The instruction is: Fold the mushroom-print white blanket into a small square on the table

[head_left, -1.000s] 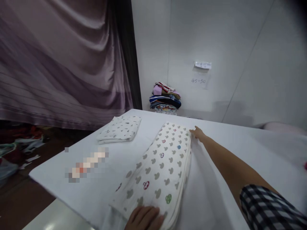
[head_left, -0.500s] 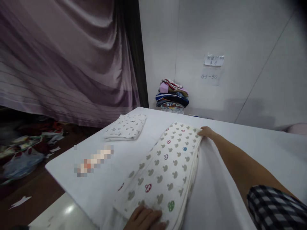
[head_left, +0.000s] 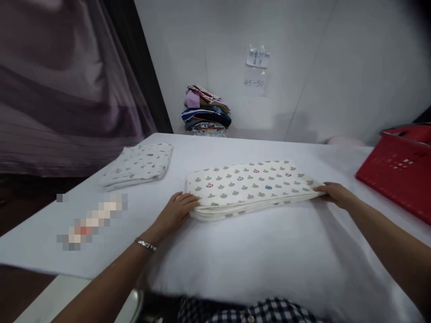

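The mushroom-print cloth (head_left: pixel 249 184) is pinched at its near corners between nearly closed left fingers (head_left: pixel 186 202) and right fingers (head_left: pixel 328 189), probably to keep its layers aligned. Beyond the left fingers, a folded cloth (head_left: pixel 138 165) is set aside on the tabletop (head_left: pixel 215 251).

Place: looked like a textile workroom or shop; which was unclear
Worktable (head_left: pixel 235 251): was broad and white, bore folded printed cloth (head_left: pixel 249 181)
Wall (head_left: pixel 363 80): was pale, carried a handwritten "45-50" notice (head_left: pixel 254 84)
Fabric pile (head_left: pixel 206 111): stood near the wall, mixed colours
Curtain (head_left: pixel 60 98): hung beside
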`<state>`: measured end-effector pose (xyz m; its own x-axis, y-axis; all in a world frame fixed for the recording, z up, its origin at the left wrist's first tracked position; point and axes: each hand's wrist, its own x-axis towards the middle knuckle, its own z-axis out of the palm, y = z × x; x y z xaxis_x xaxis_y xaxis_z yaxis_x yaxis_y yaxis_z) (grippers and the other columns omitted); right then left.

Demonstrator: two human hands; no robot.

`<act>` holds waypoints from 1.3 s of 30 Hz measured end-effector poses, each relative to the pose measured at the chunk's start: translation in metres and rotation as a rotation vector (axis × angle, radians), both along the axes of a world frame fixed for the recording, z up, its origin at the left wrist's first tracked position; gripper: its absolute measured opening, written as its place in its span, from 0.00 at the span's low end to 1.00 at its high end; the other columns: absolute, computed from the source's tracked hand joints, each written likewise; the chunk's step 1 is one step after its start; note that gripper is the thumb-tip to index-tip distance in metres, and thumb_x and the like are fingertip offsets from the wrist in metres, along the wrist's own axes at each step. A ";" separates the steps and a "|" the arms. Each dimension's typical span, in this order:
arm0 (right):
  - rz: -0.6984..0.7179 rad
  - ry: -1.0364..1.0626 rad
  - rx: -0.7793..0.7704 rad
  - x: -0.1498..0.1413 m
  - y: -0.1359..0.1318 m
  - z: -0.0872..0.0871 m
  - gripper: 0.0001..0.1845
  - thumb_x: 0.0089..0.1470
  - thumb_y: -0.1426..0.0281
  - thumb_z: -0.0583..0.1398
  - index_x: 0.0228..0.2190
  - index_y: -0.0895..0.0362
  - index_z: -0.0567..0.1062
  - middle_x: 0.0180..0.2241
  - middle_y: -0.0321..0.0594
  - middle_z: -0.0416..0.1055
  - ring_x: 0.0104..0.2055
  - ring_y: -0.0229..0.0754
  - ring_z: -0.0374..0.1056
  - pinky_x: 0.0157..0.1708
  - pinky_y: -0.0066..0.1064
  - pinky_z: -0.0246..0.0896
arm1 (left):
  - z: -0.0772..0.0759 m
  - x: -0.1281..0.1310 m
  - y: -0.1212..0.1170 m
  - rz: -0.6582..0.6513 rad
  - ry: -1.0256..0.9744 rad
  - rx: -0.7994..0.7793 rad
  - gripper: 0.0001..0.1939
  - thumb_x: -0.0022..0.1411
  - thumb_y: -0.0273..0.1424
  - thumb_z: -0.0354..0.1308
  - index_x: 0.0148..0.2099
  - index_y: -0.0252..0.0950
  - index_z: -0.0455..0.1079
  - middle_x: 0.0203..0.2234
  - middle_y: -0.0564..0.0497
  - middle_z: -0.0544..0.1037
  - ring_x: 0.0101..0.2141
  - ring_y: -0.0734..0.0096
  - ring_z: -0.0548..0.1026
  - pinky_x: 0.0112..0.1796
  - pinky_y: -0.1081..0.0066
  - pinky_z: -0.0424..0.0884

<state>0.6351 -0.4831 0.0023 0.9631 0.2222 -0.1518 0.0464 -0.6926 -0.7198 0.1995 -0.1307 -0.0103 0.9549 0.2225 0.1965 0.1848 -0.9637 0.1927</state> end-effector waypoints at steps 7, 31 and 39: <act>-0.011 0.233 0.277 -0.058 -0.064 -0.020 0.27 0.40 0.72 0.67 0.45 0.58 0.70 0.38 0.46 0.72 0.30 0.40 0.70 0.30 0.30 0.70 | -0.004 -0.036 -0.005 -0.029 -0.008 0.059 0.21 0.60 0.25 0.45 0.51 0.44 0.70 0.51 0.51 0.73 0.55 0.63 0.65 0.57 0.55 0.51; 1.217 -0.701 0.014 -0.136 0.024 -0.020 0.12 0.58 0.64 0.54 0.36 0.52 0.77 0.39 0.42 0.72 0.41 0.45 0.68 0.39 0.38 0.67 | -0.019 0.075 -0.129 -0.070 -0.199 -0.051 0.07 0.62 0.32 0.55 0.38 0.37 0.73 0.36 0.51 0.75 0.39 0.68 0.70 0.41 0.66 0.66; 1.132 -0.804 0.084 -0.142 0.017 -0.035 0.16 0.62 0.65 0.48 0.35 0.53 0.74 0.39 0.44 0.72 0.42 0.45 0.67 0.41 0.37 0.64 | -0.021 0.068 -0.136 -0.073 -0.216 0.116 0.13 0.67 0.32 0.46 0.34 0.35 0.70 0.31 0.49 0.72 0.34 0.68 0.68 0.37 0.67 0.64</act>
<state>0.4933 -0.4660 -0.0326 0.0712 0.9119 0.4043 0.9631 0.0426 -0.2658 0.2677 -0.2670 -0.0312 0.9008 0.1185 0.4178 0.0803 -0.9909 0.1079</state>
